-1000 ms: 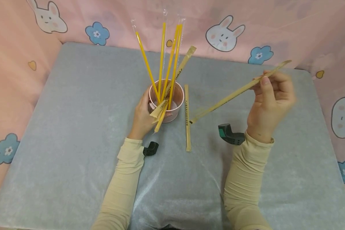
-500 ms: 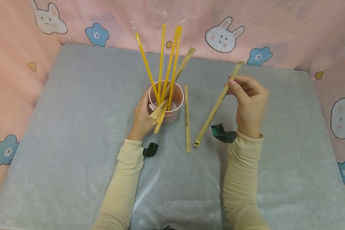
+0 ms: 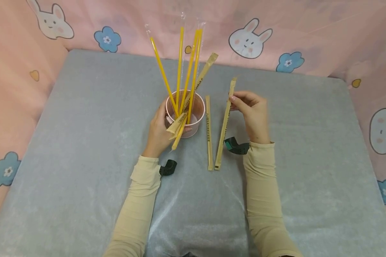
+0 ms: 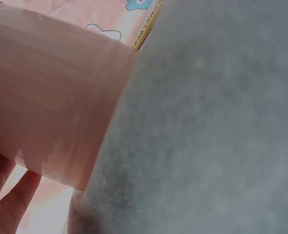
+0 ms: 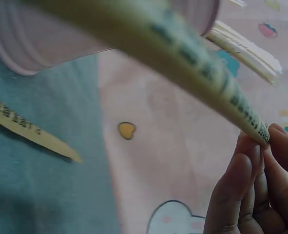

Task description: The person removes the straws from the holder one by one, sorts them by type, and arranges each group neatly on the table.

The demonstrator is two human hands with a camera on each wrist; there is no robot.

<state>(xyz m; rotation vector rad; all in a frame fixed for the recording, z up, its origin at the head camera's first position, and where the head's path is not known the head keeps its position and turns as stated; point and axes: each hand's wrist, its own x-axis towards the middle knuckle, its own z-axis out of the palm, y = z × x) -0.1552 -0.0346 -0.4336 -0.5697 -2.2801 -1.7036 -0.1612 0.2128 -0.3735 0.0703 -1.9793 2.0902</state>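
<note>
A pink cup (image 3: 196,127) stands near the middle of the table, and my left hand (image 3: 159,132) grips its left side by the handle. Several yellow straws (image 3: 162,69) in clear wrappers lean in the cup, along with paper-wrapped straws (image 3: 209,64). To the right of the cup, my right hand (image 3: 252,114) pinches another paper-wrapped straw (image 5: 207,87) near its upper end, between thumb and fingers. This straw slants down toward the table; whether its lower end touches cannot be told. Beside it, a separate paper-wrapped straw (image 3: 208,135) lies flat between the cup and the held one.
A grey cloth covers the table (image 3: 83,142). Behind it hangs a pink curtain (image 3: 132,18) with rabbits and flowers. Dark wrist cameras (image 3: 237,146) stick out from both sleeves.
My right hand has moved left with its paper-wrapped straw, which has swung from a sideways slant to nearly parallel with the lying straw. My left hand and the cup have stayed put.
</note>
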